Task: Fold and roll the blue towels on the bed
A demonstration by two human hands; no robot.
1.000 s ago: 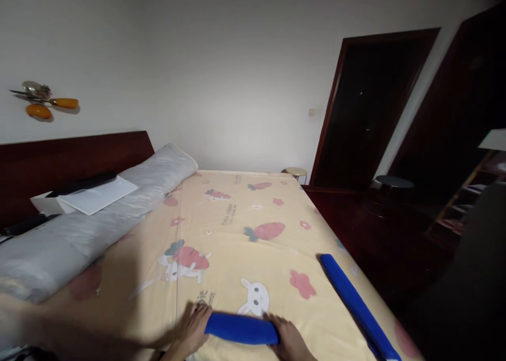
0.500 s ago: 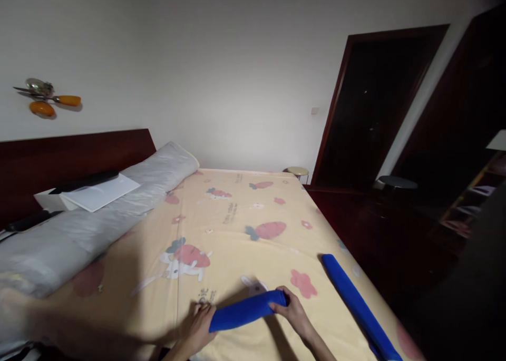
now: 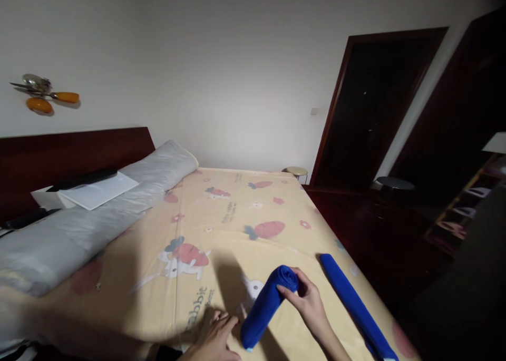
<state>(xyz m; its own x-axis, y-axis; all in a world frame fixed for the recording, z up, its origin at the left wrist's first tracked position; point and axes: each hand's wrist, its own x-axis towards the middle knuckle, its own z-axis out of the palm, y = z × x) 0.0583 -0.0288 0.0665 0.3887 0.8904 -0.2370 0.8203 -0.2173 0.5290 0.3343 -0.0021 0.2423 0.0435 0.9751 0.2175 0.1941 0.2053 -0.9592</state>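
My right hand (image 3: pixel 307 300) grips the far end of a rolled blue towel (image 3: pixel 265 307) and holds that end raised above the bed. The roll slants down toward its near end, which is by my left hand (image 3: pixel 215 337). My left hand rests flat on the yellow carrot-and-rabbit bed sheet (image 3: pixel 221 229), fingers spread, just left of the roll's lower end. A second, longer rolled blue towel (image 3: pixel 356 305) lies along the bed's right edge, a little right of my right hand.
A long grey bolster pillow (image 3: pixel 98 218) lies along the dark wooden headboard (image 3: pixel 75 153) at the left, with a white board (image 3: pixel 98 191) on top. A dark open doorway (image 3: pixel 371 108), a small round stool (image 3: pixel 296 172) and dark furniture stand to the right of the bed.
The roll lay flat between both hands. My right hand has lifted its end up and swung it toward the right, so the roll now stands tilted. My left hand has come off it.
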